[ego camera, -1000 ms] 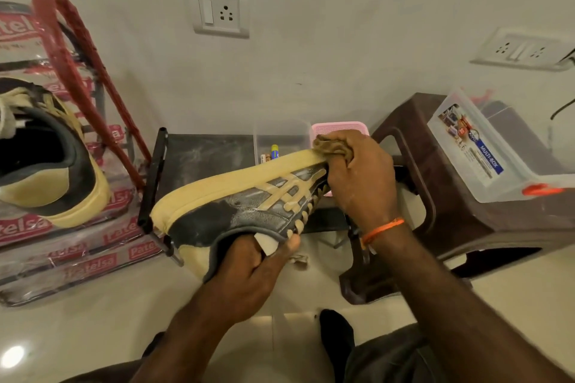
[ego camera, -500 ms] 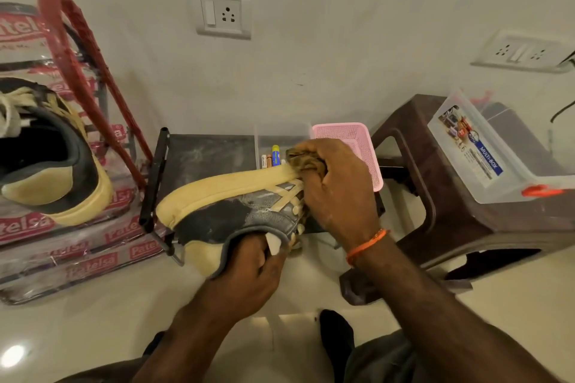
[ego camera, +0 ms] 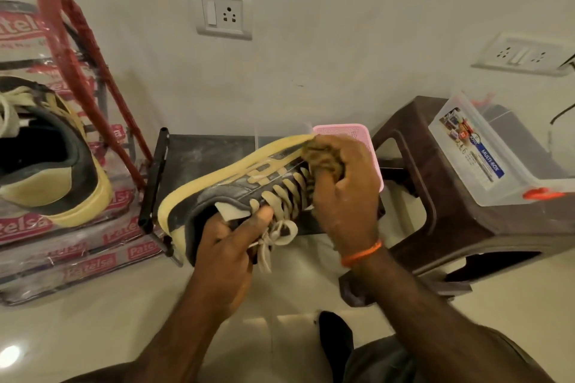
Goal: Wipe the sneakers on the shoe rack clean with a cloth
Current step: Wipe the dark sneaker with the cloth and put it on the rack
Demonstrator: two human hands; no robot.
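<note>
- The pale glossy floor (ego camera: 93,329) carries everything and runs up to the wall.
- A shoe rack (ego camera: 102,96) wrapped in printed plastic stands at the floor's left edge; a second sneaker (ego camera: 53,171) rests on its shelf.
- A low black stand (ego camera: 199,158) sits by the wall, mid-floor.
- A brown plastic stool (ego camera: 451,221) stands toward the right edge, with a clear lidded box (ego camera: 497,162) on top.
</note>
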